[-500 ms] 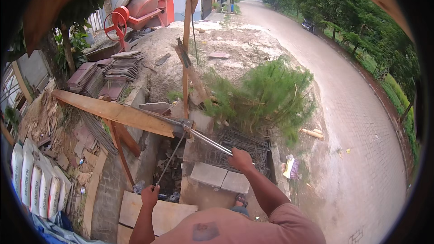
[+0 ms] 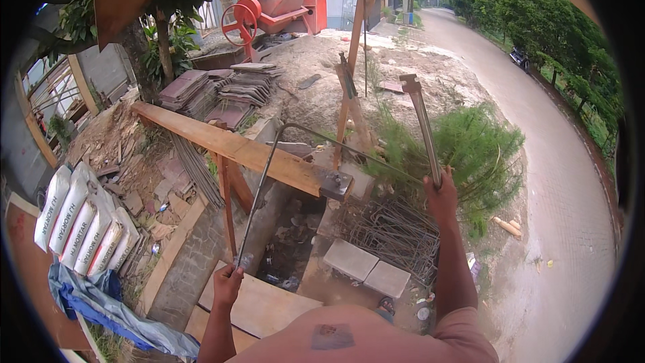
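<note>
My left hand (image 2: 227, 284) is closed around the lower end of a thin steel rod (image 2: 263, 181). The rod rises from it to a sharp bend above the wooden beam, then slopes down to the right toward my right hand. Gripped upright in my right hand (image 2: 441, 195) is a rebar bending bar (image 2: 424, 124), its slotted head at the top. Whether the rod's far end touches that hand, I cannot tell. Below the rod lies the wooden beam (image 2: 228, 144), with a small metal bending jig (image 2: 337, 179) fixed on its near end.
Several bent steel frames (image 2: 396, 232) are piled beside pale concrete slabs (image 2: 351, 259). A pit (image 2: 289, 235) with debris opens under the beam. White mortar bags (image 2: 84, 222) stand at the left, an orange concrete mixer (image 2: 279, 10) at the back. A leafy bush (image 2: 477, 154) grows right of the post.
My right hand has lifted the bending bar off the jig to upright. The rod has come away from the jig and now shows its bend above the beam. The view has shifted left.
</note>
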A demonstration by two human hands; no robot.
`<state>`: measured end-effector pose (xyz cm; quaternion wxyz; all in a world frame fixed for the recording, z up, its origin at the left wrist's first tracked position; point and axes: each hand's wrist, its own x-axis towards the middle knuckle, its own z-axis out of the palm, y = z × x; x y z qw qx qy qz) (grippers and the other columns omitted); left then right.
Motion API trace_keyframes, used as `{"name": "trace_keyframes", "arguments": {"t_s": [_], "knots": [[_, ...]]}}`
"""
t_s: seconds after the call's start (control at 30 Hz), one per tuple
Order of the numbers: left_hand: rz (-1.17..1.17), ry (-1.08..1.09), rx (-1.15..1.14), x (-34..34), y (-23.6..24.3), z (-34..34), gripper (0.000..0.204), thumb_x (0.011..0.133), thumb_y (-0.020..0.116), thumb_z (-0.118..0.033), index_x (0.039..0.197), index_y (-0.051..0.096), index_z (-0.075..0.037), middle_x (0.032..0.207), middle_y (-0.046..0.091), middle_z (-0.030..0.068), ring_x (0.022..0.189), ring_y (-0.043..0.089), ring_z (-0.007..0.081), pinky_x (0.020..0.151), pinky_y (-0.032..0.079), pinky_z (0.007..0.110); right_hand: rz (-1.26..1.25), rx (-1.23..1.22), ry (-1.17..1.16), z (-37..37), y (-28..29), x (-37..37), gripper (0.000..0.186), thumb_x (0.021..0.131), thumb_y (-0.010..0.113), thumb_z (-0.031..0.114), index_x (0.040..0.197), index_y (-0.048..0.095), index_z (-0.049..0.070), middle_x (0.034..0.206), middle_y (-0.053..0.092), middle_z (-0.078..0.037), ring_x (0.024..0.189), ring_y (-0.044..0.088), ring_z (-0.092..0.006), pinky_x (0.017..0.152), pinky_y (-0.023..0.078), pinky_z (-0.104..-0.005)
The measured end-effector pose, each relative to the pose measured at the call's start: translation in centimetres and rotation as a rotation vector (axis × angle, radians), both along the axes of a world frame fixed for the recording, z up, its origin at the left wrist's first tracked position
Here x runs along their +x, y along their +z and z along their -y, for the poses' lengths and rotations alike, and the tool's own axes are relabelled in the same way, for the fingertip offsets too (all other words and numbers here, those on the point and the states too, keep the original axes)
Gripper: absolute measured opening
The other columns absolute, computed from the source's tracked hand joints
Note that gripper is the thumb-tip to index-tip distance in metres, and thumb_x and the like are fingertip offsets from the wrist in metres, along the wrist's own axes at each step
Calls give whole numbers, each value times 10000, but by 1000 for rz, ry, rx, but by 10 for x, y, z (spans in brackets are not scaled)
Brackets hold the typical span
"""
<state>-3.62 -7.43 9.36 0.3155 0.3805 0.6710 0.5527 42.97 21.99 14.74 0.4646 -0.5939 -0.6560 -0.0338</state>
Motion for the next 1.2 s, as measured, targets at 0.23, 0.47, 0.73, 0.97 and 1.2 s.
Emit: {"name": "trace_keyframes", "arguments": {"t_s": [0.23,0.47,0.73,0.97,1.2], "knots": [[141,47,-28,-22,-51,22,330,930,626,-260,674,561,-62,535,454,-49,465,373,26,431,267,217,-117,-430,342,5,27,-33,413,843,678,391,982,650,3,835,657,-207,802,648,-348,717,466,-433],[3,57,-136,2,-78,17,352,946,584,-285,703,592,-31,554,477,-32,492,399,36,454,311,226,-88,-442,292,11,-30,-16,330,850,712,327,847,617,11,639,516,-70,623,466,-132,594,408,-341],[-410,145,-332,15,-97,-55,395,929,581,-354,771,649,1,607,586,104,577,574,208,575,442,353,-120,-566,238,-13,-73,23,329,818,737,335,858,626,28,657,553,-67,611,501,-166,590,419,-345],[-627,133,-399,8,-87,-83,384,905,585,-377,793,674,-20,682,626,184,650,623,332,618,457,413,17,-622,242,-29,-106,25,349,800,723,338,857,605,14,765,633,-216,732,610,-412,649,455,-451],[-740,167,-495,-23,-60,-83,389,899,592,-383,793,670,-17,673,609,198,623,602,344,588,434,436,-15,-880,313,-19,-84,7,319,819,684,285,922,613,-8,852,649,-253,850,627,-438,734,473,-474]]}}
